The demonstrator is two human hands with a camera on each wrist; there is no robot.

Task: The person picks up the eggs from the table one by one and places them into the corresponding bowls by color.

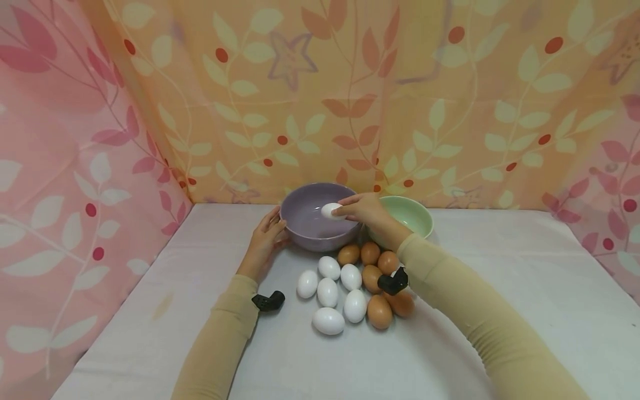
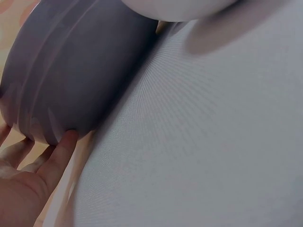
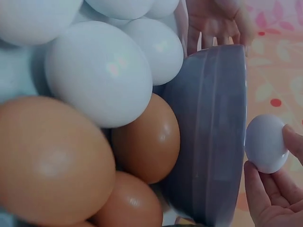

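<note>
My right hand [image 1: 367, 210] pinches a white egg [image 1: 331, 211] between thumb and fingers over the purple bowl [image 1: 320, 243]. In the right wrist view this egg [image 3: 266, 144] is just past the bowl's rim. My left hand [image 1: 265, 238] rests against the bowl's left side, and in the left wrist view its fingertips [image 2: 70, 136] touch the outer wall. In front of the bowl lie several white eggs [image 1: 327, 292] in a loose group. Beside them, to the right, are several brown eggs [image 1: 380, 312], partly hidden by the right wrist.
A light green bowl [image 1: 417, 214] stands right of the purple one, partly covered by the right hand and forearm. All lie on a white cloth-covered table [image 1: 500, 266]. A patterned curtain [image 1: 240, 111] rises behind the bowls. Each wrist wears a small black device [image 1: 270, 301].
</note>
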